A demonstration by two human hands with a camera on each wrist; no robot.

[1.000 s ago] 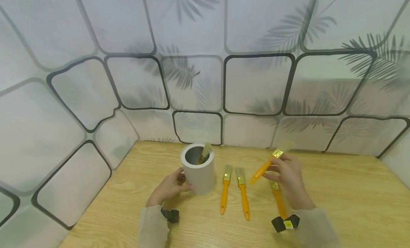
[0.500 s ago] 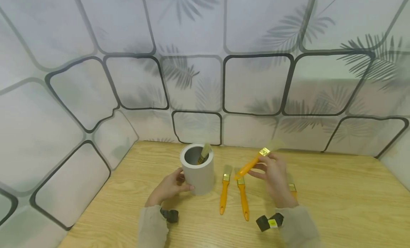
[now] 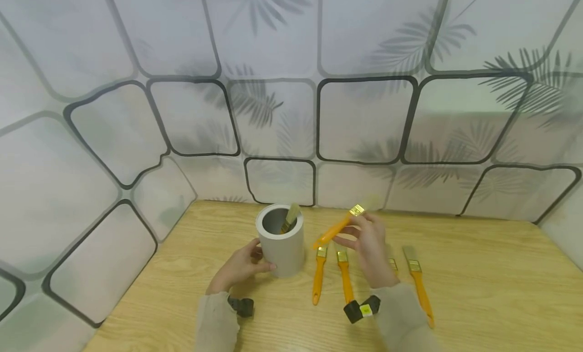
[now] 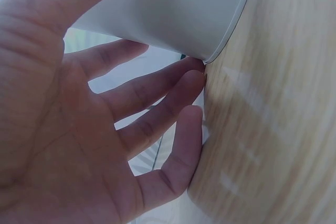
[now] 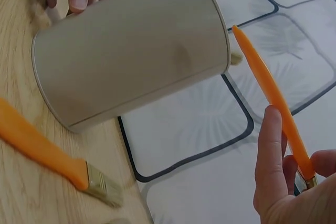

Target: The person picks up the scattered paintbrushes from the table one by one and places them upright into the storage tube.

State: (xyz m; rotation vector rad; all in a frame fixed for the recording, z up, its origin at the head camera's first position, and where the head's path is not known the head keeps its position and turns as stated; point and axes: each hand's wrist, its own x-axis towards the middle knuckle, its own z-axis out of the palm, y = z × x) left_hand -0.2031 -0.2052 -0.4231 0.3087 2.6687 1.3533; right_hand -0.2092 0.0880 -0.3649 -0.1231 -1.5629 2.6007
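A light grey cylindrical can (image 3: pixel 283 256) stands upright on the table, its mouth facing up. My left hand (image 3: pixel 240 267) holds it low on its left side, thumb at the front and fingers behind; in the left wrist view the fingertips (image 4: pixel 195 80) reach the base of the can. One paintbrush (image 3: pixel 290 219) leans inside, bristles up. Right of the can, my right hand (image 3: pixel 370 248) pinches another paintbrush (image 3: pixel 336 231) near its gold ferrule. That brush is raised and tilted, its orange handle end pointing down toward the can, bristles up and to the right.
Several more orange-handled brushes lie on the wooden table (image 3: pixel 492 281): one just right of the can (image 3: pixel 319 276), others under the right forearm and one at its right (image 3: pixel 421 291). A patterned wall covering (image 3: pixel 364 119) rises behind the table.
My right hand has moved left with the paintbrush, bringing its handle end closer to the can and uncovering a brush at the right. The left hand and the can have stayed put.
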